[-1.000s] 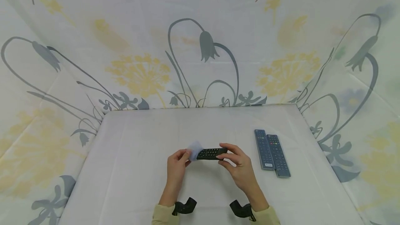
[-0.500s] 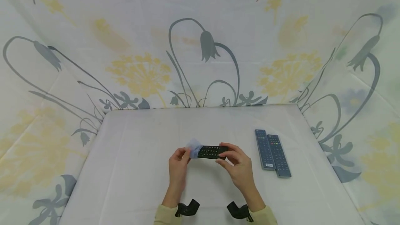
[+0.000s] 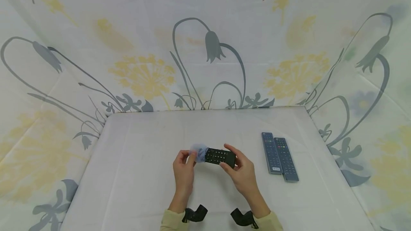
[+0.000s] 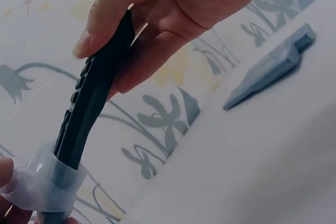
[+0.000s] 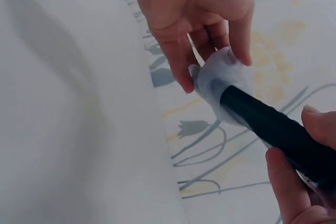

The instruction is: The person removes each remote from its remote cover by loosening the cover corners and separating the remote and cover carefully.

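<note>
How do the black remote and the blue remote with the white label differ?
The black remote is held in the right hand; the labelled blue remote lies on the table. Pale material wraps part of the black remote; the labelled blue remote is uncovered. Both are oblong with many buttons.

We see left hand coming down from top edge, digits pinching pale, crumpled wrap. Wrap sits around one end of dark remote, which slants down toward right edge. There, right hand grips remote, partly cropped. Behind, we see white surface at left, shadowed; floral cloth at right.
</note>
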The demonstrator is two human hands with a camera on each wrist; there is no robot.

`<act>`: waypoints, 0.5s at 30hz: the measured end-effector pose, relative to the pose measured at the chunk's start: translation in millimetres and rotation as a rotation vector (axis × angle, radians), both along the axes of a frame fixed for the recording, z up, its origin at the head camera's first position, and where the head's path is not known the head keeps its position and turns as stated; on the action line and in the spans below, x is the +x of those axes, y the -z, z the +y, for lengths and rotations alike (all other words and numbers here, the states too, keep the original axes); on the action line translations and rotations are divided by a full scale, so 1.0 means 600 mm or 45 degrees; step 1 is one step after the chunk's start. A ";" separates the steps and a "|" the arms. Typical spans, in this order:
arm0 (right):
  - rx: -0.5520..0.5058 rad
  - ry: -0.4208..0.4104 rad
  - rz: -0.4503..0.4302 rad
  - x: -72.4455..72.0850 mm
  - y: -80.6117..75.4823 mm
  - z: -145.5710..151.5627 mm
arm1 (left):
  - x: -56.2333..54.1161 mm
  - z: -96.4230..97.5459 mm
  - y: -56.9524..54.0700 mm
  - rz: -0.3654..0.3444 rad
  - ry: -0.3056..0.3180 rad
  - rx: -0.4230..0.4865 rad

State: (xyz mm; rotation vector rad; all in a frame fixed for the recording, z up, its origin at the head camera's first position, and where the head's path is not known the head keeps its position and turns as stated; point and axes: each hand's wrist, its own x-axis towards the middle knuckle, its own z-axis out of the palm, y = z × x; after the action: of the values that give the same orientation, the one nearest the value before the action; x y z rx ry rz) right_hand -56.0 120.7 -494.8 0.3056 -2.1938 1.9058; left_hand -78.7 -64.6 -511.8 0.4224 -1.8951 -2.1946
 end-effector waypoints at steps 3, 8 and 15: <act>-0.007 -0.016 -0.018 0.001 0.000 0.001 | -0.001 -0.004 -0.001 -0.007 -0.028 0.065; -0.054 -0.043 -0.005 0.000 -0.001 0.008 | -0.003 -0.008 -0.006 -0.018 -0.071 0.176; -0.094 -0.052 -0.017 0.000 -0.004 0.015 | -0.006 -0.009 -0.011 -0.044 -0.057 0.262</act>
State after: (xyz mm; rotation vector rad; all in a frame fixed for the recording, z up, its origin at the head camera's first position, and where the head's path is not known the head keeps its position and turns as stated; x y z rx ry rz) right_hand -56.0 129.6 -492.4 0.3282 -2.1351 2.0111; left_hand -82.5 -70.3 -505.3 0.5354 -1.6646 -2.3757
